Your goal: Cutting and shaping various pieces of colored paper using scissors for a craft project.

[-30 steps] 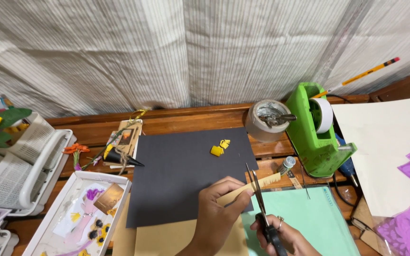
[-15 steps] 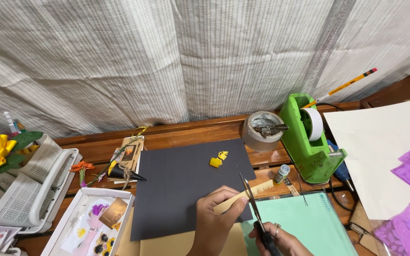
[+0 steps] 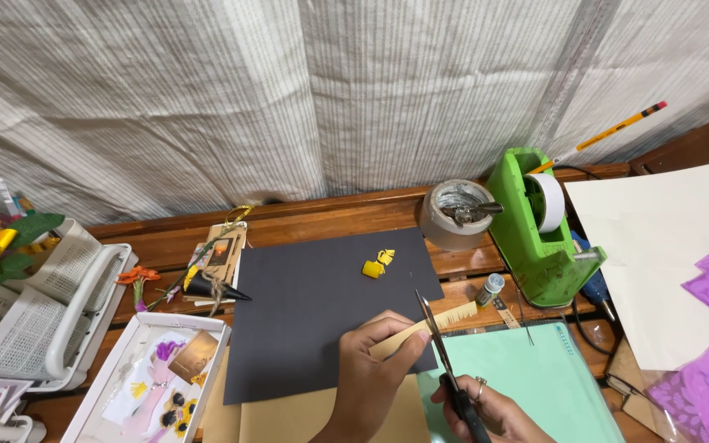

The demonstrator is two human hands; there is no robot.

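Observation:
My left hand [image 3: 375,373] pinches a narrow pale-yellow paper strip [image 3: 453,316] whose upper edge is cut into a fringe. My right hand [image 3: 486,410] grips black-handled scissors [image 3: 436,349], blades pointing up and slightly left, meeting the strip at its middle. Both hands hover over a black paper sheet [image 3: 305,312] on the wooden table. Two small yellow rolled paper pieces [image 3: 377,263] lie on the black sheet beyond the hands.
A green tape dispenser [image 3: 539,226] and a grey tape roll [image 3: 453,213] stand at the back right. A mint-green sheet [image 3: 527,373] lies under my right hand, white and purple paper to the right. A white tray [image 3: 149,373] and baskets [image 3: 43,303] sit left.
The view has tilted down and shifted, so the table sits higher in frame. My hands stay in the same grip; the scissors sit a little further along the fringed strip.

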